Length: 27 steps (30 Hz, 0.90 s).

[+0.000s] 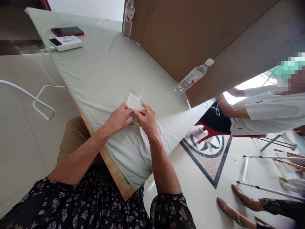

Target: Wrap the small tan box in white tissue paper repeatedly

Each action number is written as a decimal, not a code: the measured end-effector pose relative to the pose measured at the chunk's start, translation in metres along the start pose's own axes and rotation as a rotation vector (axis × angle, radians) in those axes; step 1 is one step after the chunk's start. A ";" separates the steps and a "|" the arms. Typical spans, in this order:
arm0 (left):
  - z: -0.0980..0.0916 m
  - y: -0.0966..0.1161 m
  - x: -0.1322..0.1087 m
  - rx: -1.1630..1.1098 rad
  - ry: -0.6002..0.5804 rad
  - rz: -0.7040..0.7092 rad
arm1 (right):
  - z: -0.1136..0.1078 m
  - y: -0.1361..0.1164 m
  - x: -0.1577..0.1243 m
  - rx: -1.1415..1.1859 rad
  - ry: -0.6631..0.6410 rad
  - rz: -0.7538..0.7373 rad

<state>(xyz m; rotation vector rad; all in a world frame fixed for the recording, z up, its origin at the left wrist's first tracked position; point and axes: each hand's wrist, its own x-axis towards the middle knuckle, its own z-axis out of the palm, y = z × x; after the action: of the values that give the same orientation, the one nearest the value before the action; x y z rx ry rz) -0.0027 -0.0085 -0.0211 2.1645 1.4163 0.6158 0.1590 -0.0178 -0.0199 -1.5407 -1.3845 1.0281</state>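
Close together over the cloth-covered table (pixel 102 76), my hands meet at a small white, paper-like piece (pixel 133 100). Its flat, pale part sticks out beyond my fingers, and a thin translucent bit shows at its upper right. My left hand (pixel 119 118) is closed, with its fingertips pressed on the near end. Thumb and forefinger of my right hand (pixel 148 121) pinch that same end from the other side. Something clear and crinkled shows under the fingertips. What exactly the piece is, I cannot make out.
A tall cardboard panel (pixel 181 38) stands along the far side. One plastic bottle (pixel 129 19) is upright against it; another bottle (pixel 194 77) appears tilted. A phone (pixel 68 31) and a cabled white power bank (pixel 68 43) lie far left. A person (pixel 259 111) sits at right.
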 end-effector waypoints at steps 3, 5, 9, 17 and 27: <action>0.006 -0.005 0.000 -0.085 0.051 -0.012 | -0.006 -0.004 -0.003 -0.041 -0.125 -0.043; 0.009 -0.007 -0.002 -0.143 0.098 -0.012 | -0.011 -0.004 -0.003 -0.124 -0.198 -0.113; 0.011 -0.011 -0.004 -0.345 0.137 -0.060 | -0.013 -0.010 -0.002 -0.414 -0.299 -0.259; 0.020 -0.005 0.000 -0.339 0.236 -0.129 | -0.024 -0.022 0.013 -0.486 -0.476 -0.349; 0.026 -0.006 -0.006 -0.321 0.273 -0.070 | -0.029 0.015 0.048 0.137 -0.035 0.225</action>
<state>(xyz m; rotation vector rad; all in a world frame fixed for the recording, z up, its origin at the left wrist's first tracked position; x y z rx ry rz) 0.0063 -0.0157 -0.0455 1.8239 1.4072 1.0665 0.1944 0.0278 -0.0271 -1.6077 -1.1559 1.2656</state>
